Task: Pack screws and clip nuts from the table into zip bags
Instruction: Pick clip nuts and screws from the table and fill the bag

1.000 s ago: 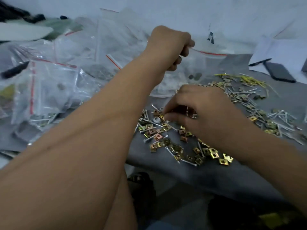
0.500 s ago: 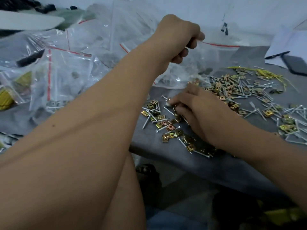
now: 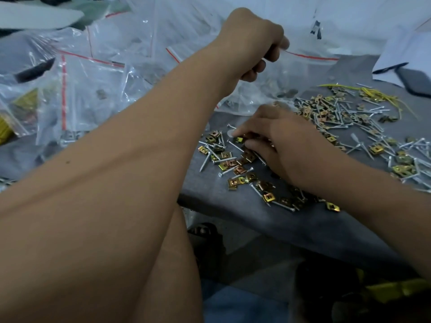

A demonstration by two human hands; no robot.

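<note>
Since a second ago the right hand [image 3: 283,145] has slid away from the near heap and now works at its far edge, fingertips pinched on a clip nut [image 3: 238,139] right beside a small white round piece [image 3: 230,133]. That looks like a pick in progress, one more nut bound for the bag. Up above, the left hand [image 3: 253,43] keeps its station, fingers curled tight on the rim of a zip bag [image 3: 300,73] by its red seal line, holding it lifted just beyond the picking hand; whether the mouth is open I cannot tell.

Plenty remains: brass-coloured clip nuts and silver screws [image 3: 233,157] lie mixed in the near pile, and a bigger spread [image 3: 349,117] runs off to the right with yellow wire ties [image 3: 377,94] at its back edge. So the job reads as far from done.

All of it sits on a grey table [image 3: 268,220]. To the left, a drift of clear bags [image 3: 93,78] with red strips is heaped up. At far right lie white paper [image 3: 405,43] and a dark flat object [image 3: 415,82].
</note>
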